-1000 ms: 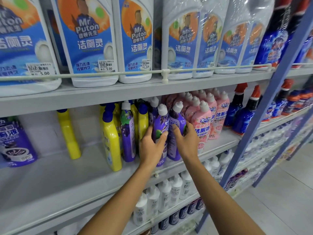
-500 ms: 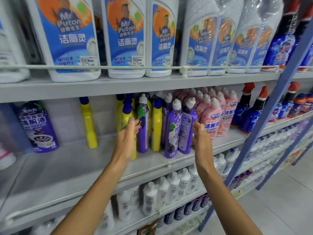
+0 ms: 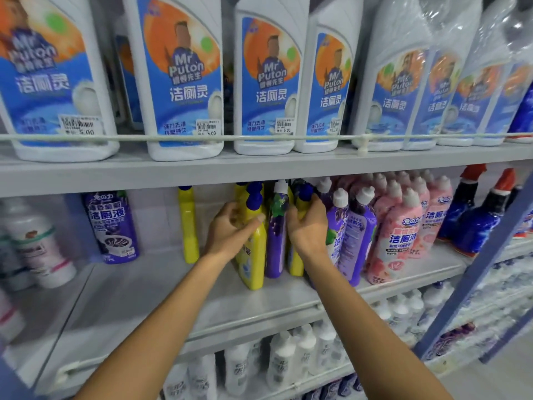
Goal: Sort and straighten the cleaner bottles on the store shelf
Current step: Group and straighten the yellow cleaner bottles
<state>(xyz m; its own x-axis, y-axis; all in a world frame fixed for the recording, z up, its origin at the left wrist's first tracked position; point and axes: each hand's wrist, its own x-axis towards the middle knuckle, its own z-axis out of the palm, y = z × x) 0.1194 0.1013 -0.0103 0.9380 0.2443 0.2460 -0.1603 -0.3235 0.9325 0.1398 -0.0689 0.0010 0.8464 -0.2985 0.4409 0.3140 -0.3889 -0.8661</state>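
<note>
the left hand (image 3: 230, 230) is gripping the front yellow bottle (image 3: 253, 255) at its shoulder, thumb lying across the front and fingers curling behind. the right hand (image 3: 308, 229) is curling its fingers round the neck of the second yellow bottle (image 3: 294, 265). a purple bottle (image 3: 276, 243) is standing upright between the two, touching both.

these bottles are sitting mid-depth on the middle shelf (image 3: 144, 298), at about twelve o'clock from the wrists. the caps are reaching just under the upper shelf board (image 3: 202, 171), so headroom is running tight. at three o'clock the purple row (image 3: 357, 241) and the pink bottles (image 3: 398, 235) are packing close, leaving no gap on that side. at nine o'clock bare shelf is lying open as far as a lone yellow bottle (image 3: 189, 226), and beyond it to a dark purple bottle (image 3: 112, 226). at six o'clock bare shelf is running to the front lip (image 3: 259, 314). a blue post (image 3: 484, 255) is crossing at four o'clock.

half a second ago the left hand was only resting loose fingers on the front yellow bottle; now it is clasping it. the right hand was hovering flat and open beside the purple row near the pink bottles; it has moved toward nine o'clock onto the second yellow bottle. the view has drawn closer.
</note>
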